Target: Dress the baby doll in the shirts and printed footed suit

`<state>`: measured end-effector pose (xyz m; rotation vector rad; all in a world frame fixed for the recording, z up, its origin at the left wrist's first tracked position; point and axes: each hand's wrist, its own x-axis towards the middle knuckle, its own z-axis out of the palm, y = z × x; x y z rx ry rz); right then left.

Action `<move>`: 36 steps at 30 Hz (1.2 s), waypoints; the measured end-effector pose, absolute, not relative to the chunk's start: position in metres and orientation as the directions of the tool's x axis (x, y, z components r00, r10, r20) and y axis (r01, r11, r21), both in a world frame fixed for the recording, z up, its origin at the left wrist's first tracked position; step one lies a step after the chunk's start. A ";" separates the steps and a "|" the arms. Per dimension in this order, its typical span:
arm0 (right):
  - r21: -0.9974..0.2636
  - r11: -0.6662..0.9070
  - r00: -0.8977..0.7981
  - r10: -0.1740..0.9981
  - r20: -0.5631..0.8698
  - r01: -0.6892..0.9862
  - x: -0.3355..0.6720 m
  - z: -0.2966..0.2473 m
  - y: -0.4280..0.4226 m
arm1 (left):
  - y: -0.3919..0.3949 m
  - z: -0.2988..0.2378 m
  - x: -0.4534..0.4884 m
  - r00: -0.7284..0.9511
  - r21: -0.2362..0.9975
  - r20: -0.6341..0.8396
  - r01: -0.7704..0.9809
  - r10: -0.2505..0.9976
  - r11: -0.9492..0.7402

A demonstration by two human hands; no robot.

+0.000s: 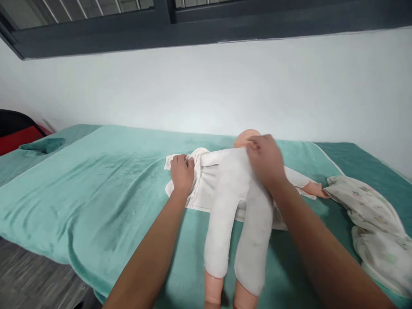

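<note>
A baby doll (222, 236) with a white cloth body lies on its back, its head towards the wall and its bare lower legs towards me. Under its torso is spread a white baby shirt (204, 191), bunched at the left. My left hand (182, 175) has its fingers closed on the bunched cloth beside the doll's arm. Above the doll's chest and neck, my right hand (265, 161) is curled with fingers pinched together. It partly covers the doll's head, and what it holds, if anything, is hidden. The doll's other arm stretches out to the right.
A green blanket (106, 193) covers the bed. At the right lies a crumpled white cloth with a floral print (370, 206), near the doll's hand. Behind stands a white wall (161, 94) under a dark window frame (206, 32). A red and black item (19, 133) is at far left.
</note>
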<state>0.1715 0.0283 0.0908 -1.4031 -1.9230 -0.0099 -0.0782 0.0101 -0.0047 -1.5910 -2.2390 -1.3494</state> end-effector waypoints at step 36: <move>-0.990 -0.123 -0.253 0.962 -0.102 -0.070 0.193 0.045 -0.005 | -0.005 0.104 -0.004 -0.258 0.827 0.255 0.557 0.932 -0.072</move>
